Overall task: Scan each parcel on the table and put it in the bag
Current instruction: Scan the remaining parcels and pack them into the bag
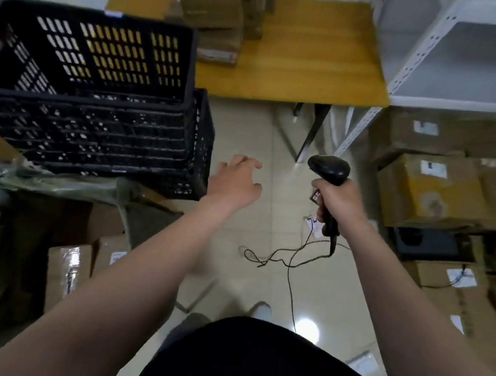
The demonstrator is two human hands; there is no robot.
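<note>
My right hand (336, 202) grips the handle of a black barcode scanner (329, 169), its head pointing up and away; its thin cable (291, 254) trails over the floor. My left hand (235, 180) hovers over the floor with relaxed, spread fingers and holds nothing. Brown cardboard parcels (217, 8) are stacked on the yellow table (301, 64) at the back. A dark grey-green bag (12, 241) stands open at the lower left, with cardboard parcels (68, 272) in or beside it; I cannot tell which.
Stacked black plastic crates (95, 102) stand at the left, close to my left hand. A white metal shelf (459, 57) fills the right rear. Many labelled cardboard boxes (432, 190) are piled on the floor at right. Shiny tiled floor (261, 140) lies between.
</note>
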